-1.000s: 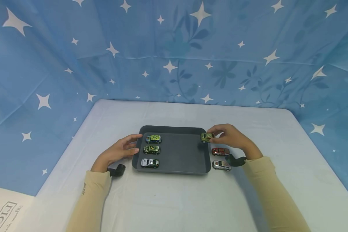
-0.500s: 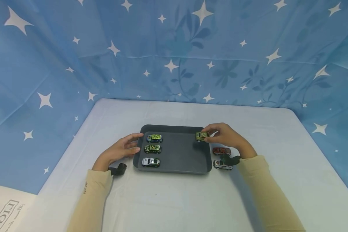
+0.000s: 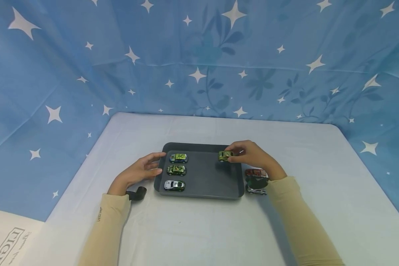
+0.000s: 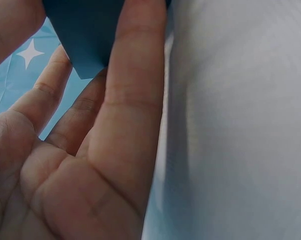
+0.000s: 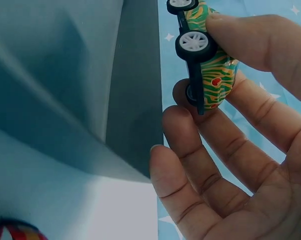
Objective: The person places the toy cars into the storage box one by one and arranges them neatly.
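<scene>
My right hand [image 3: 252, 154] pinches a green toy car [image 3: 225, 156] between thumb and fingers, over the right part of the grey tray [image 3: 203, 195]. The right wrist view shows the car's orange stripes and white-spoked wheels. My left hand [image 3: 137, 170] rests its extended fingers at the tray's left rim; up close in the left wrist view, the fingers lie alongside the tray corner [image 4: 85, 45]. Inside the tray, a column of cars stands on the left: a yellow-and-blue car [image 3: 178, 158], a green camouflage car [image 3: 176, 170] and a white car [image 3: 174, 185].
On the white tablecloth [image 3: 193, 229], right of the tray, stand a red toy car [image 3: 256, 172] and a silver toy car [image 3: 257, 191], both partly covered by the black right wrist camera [image 3: 256, 182]. A blue star-patterned curtain [image 3: 199, 96] hangs behind the table.
My right hand has moved left with the green toy car, from the tray's right rim to over its inside. The left hand stays at the left rim.
</scene>
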{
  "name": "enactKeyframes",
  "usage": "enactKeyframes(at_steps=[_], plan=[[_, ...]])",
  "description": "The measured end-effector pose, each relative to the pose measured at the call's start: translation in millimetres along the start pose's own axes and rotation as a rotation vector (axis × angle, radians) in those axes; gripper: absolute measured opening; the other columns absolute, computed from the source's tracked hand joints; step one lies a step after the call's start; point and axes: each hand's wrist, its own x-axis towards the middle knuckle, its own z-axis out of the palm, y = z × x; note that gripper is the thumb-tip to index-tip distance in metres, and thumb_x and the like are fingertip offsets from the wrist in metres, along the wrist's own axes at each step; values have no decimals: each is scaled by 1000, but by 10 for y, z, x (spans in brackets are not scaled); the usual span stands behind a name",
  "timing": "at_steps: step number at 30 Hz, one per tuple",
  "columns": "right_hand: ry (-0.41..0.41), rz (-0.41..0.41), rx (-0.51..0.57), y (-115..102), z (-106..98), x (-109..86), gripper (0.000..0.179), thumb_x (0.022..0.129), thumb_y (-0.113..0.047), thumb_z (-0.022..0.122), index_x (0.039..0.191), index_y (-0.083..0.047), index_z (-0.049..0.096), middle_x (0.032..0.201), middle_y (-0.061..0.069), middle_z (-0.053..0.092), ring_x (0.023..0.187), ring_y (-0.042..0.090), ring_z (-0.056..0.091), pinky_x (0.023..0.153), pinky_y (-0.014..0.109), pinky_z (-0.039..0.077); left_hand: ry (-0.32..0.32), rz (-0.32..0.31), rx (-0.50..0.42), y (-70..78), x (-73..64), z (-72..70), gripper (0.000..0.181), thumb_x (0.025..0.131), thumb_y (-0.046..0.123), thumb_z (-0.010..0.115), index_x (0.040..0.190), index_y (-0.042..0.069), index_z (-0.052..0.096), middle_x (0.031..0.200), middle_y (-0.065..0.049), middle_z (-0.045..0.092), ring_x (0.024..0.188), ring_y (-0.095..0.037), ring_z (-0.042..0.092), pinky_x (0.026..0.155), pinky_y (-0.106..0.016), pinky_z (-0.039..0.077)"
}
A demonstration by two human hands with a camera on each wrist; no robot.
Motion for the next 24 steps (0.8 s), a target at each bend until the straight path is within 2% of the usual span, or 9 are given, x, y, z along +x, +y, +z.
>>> enactKeyframes(at_steps=[5, 8, 13, 18, 24], plan=[[4, 7, 8, -13, 50, 47, 29, 98, -6, 80, 124, 6, 75, 108, 11, 76, 91, 20, 66, 88, 45, 59, 0, 6, 7, -6, 2, 3, 76, 106, 15, 71, 169, 2, 31, 175, -28, 21, 158, -55, 25, 117, -65, 42], [0, 8, 26, -29, 79, 73, 29, 99, -7, 80, 125, 6, 75, 110, 12, 76, 93, 20, 68, 87, 43, 59, 0, 5, 7, -7, 4, 1, 76, 107, 15, 71, 169, 2, 31, 175, -28, 22, 158, -55, 25, 117, -65, 42], [-5, 35, 65, -43, 128, 120, 30, 99, -6, 79, 126, 6, 74, 117, 16, 76, 108, 28, 73, 95, 47, 59, 0, 5, 4, -12, 8, -3, 75, 107, 14, 70, 169, 2, 30, 175, -28, 23, 159, -54, 25, 118, -64, 42], [-19, 62, 63, -63, 178, 163, 32, 99, -7, 79, 128, 5, 74, 122, 17, 75, 118, 38, 71, 102, 53, 57, -2, 11, 5, -17, 13, -3, 74, 107, 12, 69, 169, 2, 30, 174, -28, 25, 158, -53, 27, 118, -63, 42], [-19, 70, 33, -68, 235, 216, 31, 98, -8, 81, 126, 6, 75, 121, 18, 75, 116, 37, 71, 102, 54, 57, -9, 10, -5, -11, 8, -5, 73, 108, 11, 68, 170, 1, 29, 175, -29, 23, 158, -53, 27, 118, -63, 43]])
